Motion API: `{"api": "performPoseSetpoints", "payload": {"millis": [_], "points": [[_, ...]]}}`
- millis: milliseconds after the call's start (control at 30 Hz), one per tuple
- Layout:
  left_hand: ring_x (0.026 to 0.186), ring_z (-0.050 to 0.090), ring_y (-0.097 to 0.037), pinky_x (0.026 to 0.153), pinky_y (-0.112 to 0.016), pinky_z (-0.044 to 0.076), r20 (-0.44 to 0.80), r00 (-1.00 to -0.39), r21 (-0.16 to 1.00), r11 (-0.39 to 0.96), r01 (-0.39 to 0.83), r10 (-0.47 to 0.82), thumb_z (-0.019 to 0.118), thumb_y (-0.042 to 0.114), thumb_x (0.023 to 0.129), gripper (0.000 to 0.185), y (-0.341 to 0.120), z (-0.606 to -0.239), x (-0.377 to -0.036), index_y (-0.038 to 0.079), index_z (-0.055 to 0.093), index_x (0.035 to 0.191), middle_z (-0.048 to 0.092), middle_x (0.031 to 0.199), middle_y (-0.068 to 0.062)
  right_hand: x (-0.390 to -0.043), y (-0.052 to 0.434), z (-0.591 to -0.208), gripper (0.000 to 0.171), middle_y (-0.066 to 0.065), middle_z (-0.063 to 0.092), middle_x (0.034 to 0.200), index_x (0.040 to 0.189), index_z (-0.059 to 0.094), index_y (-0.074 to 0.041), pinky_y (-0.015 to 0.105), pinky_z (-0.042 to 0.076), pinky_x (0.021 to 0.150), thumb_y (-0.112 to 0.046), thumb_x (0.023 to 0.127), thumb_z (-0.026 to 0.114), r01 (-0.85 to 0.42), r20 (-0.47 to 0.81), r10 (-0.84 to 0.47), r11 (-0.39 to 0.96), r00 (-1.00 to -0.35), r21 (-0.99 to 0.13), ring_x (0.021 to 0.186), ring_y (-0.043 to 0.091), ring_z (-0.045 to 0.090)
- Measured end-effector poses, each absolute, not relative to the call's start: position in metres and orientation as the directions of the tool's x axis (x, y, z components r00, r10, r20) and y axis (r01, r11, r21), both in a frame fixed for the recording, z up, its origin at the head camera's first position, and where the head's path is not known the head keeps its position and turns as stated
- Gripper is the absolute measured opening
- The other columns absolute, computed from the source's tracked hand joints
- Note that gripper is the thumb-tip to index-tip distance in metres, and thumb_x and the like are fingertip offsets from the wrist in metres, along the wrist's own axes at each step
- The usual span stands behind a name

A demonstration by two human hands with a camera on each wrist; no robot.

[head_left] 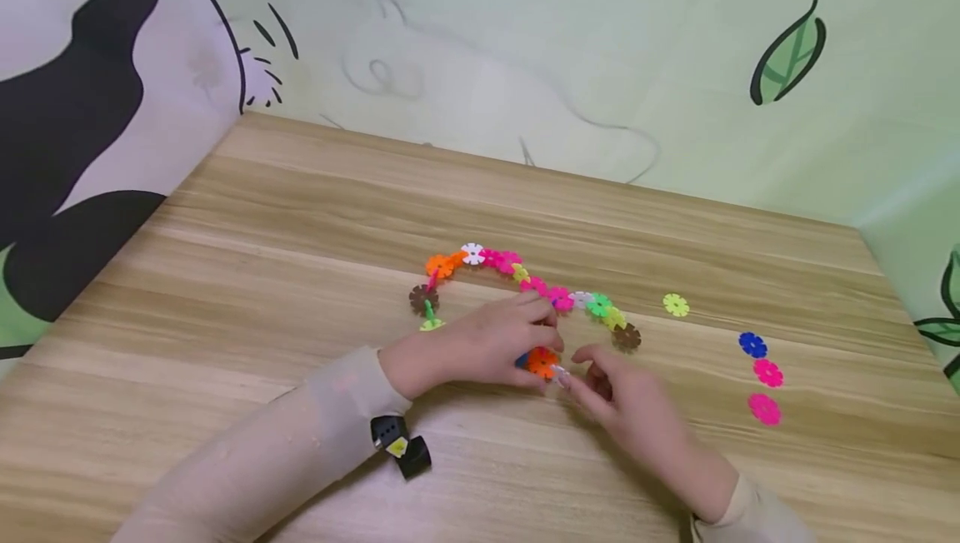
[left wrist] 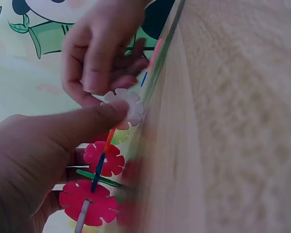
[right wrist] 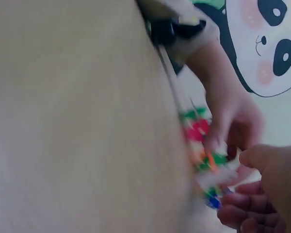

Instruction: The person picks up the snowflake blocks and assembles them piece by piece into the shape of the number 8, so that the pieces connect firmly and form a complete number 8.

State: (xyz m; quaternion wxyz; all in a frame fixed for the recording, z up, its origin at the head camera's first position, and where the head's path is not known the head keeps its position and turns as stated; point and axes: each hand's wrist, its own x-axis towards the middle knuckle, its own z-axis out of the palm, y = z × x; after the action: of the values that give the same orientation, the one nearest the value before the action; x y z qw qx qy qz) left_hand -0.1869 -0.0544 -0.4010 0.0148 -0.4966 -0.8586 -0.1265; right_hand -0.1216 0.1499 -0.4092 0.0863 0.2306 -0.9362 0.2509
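Note:
A chain of colourful interlocking snowflake discs (head_left: pixel 558 299) curves across the table, partly hidden by my left hand (head_left: pixel 487 341). That hand pinches the chain's near part, by an orange disc (head_left: pixel 542 362). Seen from the left wrist, its thumb overlaps a white disc (left wrist: pixel 135 109) at the chain's end, and pink discs (left wrist: pixel 89 206) follow below. Close on the right is my right hand (head_left: pixel 637 414), thumb and forefinger apart, with the thumb tip beside the white disc. In the right wrist view, its fingers (right wrist: pixel 250 204) are loosely bent, and the discs (right wrist: pixel 199 130) are blurred.
On the right lie loose discs: a yellow one (head_left: pixel 676 305), a blue one (head_left: pixel 753 345), and two pink ones (head_left: pixel 765 409). The wooden table (head_left: pixel 300 193) meets a painted wall (head_left: pixel 480 52) at the back and sides.

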Motion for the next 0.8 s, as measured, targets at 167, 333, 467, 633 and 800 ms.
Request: {"api": "performPoseSetpoints", "payload": {"millis": [167, 333, 467, 633, 800], "points": [[0.109, 0.052, -0.017, 0.102, -0.032, 0.041, 0.216, -0.490, 0.144, 0.469, 0.871, 0.845, 0.068, 0.040, 0.087, 0.030, -0.055, -0.400, -0.185, 0.018, 0.070, 0.108, 0.060, 0.112, 0.001, -0.136, 0.171, -0.390, 0.004, -0.003, 0.062, 0.069, 0.089, 0.068, -0.008, 0.020, 0.044, 0.054, -0.012, 0.089, 0.067, -0.429, 0.335, -0.312, 0.821, -0.889, -0.377, 0.061, 0.004, 0.051], [0.108, 0.054, -0.015, 0.103, -0.034, 0.041, 0.220, -0.483, 0.115, 0.469, 0.876, 0.848, 0.068, 0.037, 0.088, 0.027, -0.051, -0.400, -0.180, 0.020, 0.069, 0.109, 0.062, 0.107, 0.003, -0.161, 0.204, -0.380, 0.015, 0.008, 0.067, 0.082, 0.099, 0.067, -0.004, 0.028, 0.046, 0.059, -0.017, 0.092, 0.063, -0.308, 0.299, -0.206, 0.885, -0.932, -0.349, 0.069, 0.019, 0.061], [0.103, 0.054, -0.014, 0.096, -0.032, 0.043, 0.241, -0.465, 0.095, 0.455, 0.885, 0.852, 0.067, 0.033, 0.089, 0.021, -0.047, -0.405, -0.176, 0.020, 0.069, 0.105, 0.063, 0.101, 0.005, -0.182, 0.231, -0.381, 0.032, 0.019, 0.066, 0.095, 0.113, 0.061, 0.002, 0.037, 0.049, 0.064, -0.025, 0.095, 0.059, -0.179, 0.142, -0.137, 0.920, -0.980, -0.347, 0.080, 0.030, 0.064], [0.101, 0.054, -0.014, 0.105, -0.041, 0.042, 0.304, -0.446, 0.111, 0.434, 0.894, 0.842, 0.066, 0.028, 0.090, 0.010, -0.043, -0.411, -0.174, 0.021, 0.071, 0.096, 0.064, 0.095, 0.006, -0.200, 0.251, -0.392, 0.044, 0.026, 0.065, 0.102, 0.117, 0.056, 0.007, 0.043, 0.050, 0.069, -0.030, 0.095, 0.059, -0.101, 0.021, -0.100, 0.924, -0.995, -0.368, 0.085, 0.034, 0.063], [0.100, 0.055, -0.015, 0.109, -0.047, 0.038, 0.334, -0.438, 0.132, 0.419, 0.898, 0.835, 0.066, 0.026, 0.091, 0.008, -0.042, -0.415, -0.175, 0.020, 0.071, 0.092, 0.063, 0.094, 0.006, -0.208, 0.258, -0.397, 0.050, 0.025, 0.063, 0.104, 0.119, 0.055, 0.007, 0.036, 0.046, 0.068, -0.037, 0.096, 0.057, -0.056, -0.025, -0.072, 0.919, -0.997, -0.391, 0.085, 0.032, 0.060]]}}
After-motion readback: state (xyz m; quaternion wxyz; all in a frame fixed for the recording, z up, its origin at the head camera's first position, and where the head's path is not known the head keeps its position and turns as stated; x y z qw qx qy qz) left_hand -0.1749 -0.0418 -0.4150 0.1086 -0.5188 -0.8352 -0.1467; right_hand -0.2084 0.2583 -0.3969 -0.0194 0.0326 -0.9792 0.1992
